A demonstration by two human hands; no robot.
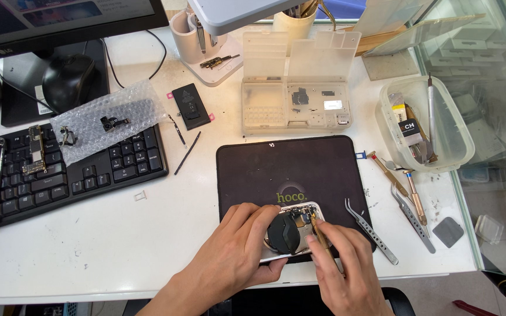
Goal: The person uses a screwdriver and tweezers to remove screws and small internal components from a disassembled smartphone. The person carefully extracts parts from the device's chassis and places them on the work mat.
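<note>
An opened phone housing [293, 233] with a round black coil inside lies at the near edge of a black work mat [288, 169]. My left hand [238, 248] grips the housing's left side and steadies it. My right hand [346, 266] is shut on a thin gold-coloured screwdriver [318, 229], whose tip rests inside the housing near its upper right corner.
Tweezers [371, 230] and two more drivers [414, 202] lie right of the mat. A clear parts organiser [295, 82] stands behind it, a plastic tub of tools [426, 123] at the right. A keyboard [71, 169] with bubble wrap and phone parts lies left, a battery [190, 105] beside it.
</note>
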